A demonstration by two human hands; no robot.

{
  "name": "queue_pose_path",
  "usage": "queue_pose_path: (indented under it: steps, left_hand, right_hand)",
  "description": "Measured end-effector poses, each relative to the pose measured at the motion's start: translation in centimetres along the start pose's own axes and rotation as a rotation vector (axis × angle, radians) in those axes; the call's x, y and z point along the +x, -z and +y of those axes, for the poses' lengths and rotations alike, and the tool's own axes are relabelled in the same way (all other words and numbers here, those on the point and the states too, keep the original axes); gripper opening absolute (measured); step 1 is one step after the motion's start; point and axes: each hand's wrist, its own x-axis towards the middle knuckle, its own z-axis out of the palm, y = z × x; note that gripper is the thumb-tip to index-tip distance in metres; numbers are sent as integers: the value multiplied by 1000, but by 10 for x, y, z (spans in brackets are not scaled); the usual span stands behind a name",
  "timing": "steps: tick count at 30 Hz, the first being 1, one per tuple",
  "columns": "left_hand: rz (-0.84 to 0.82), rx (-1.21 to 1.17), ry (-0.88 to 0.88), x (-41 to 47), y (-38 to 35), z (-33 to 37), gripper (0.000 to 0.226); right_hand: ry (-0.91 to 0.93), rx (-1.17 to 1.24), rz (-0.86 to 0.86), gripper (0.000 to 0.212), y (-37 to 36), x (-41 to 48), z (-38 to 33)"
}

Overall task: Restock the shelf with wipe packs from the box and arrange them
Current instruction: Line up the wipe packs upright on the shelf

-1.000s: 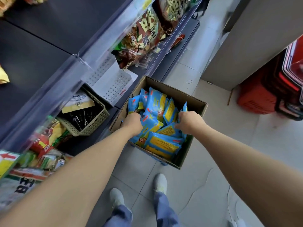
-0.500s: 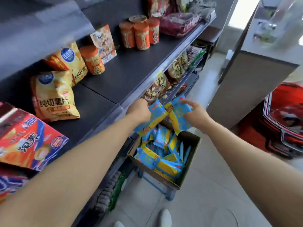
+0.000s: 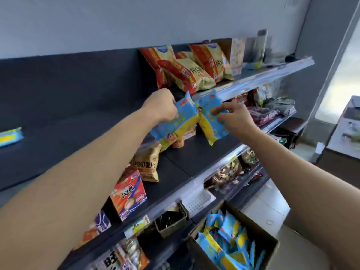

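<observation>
My left hand (image 3: 162,106) grips a blue and yellow wipe pack (image 3: 175,121) and my right hand (image 3: 233,117) pinches a second wipe pack (image 3: 211,123). Both packs hang side by side in the air, level with the front edge of the dark top shelf (image 3: 68,117). One more wipe pack (image 3: 10,136) lies on that shelf at the far left. The open cardboard box (image 3: 266,238) stands at the bottom right, with several wipe packs (image 3: 228,242) inside.
Red and yellow chip bags (image 3: 187,71) stand on the top shelf's right part. The middle shelf (image 3: 192,158) carries a red snack box (image 3: 128,193), a chip bag (image 3: 146,164) and orange tubs. Small baskets (image 3: 171,221) sit lower down. A grey counter (image 3: 342,145) stands at right.
Both hands took a wipe pack each from the box and lifted them to top-shelf height. My view rose from the box to the shelves.
</observation>
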Motion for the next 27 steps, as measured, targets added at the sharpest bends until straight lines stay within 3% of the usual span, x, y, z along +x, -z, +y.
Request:
queue_pose_path:
  steps: [10,13,16,21,27]
  left_hand:
    - [195,85,224,-52,113,-102,18]
    - [244,131,273,-62,138,-141,21]
    - [285,166,300,-66,161,-180,25]
    - [356,188,346,-58,185,-238,28]
    - [375,134,340,-28,181,-281,20]
  right_hand:
    - [279,-7,-278,28,-133,12,-102]
    - [365,-37,-300,48,-176,14,-125]
    - [449,-159,-281,62,-213,23,-144]
    - [544,-438,-218,40,-264,43,-171]
    - [585,-603,-162,41,-300,71,-178]
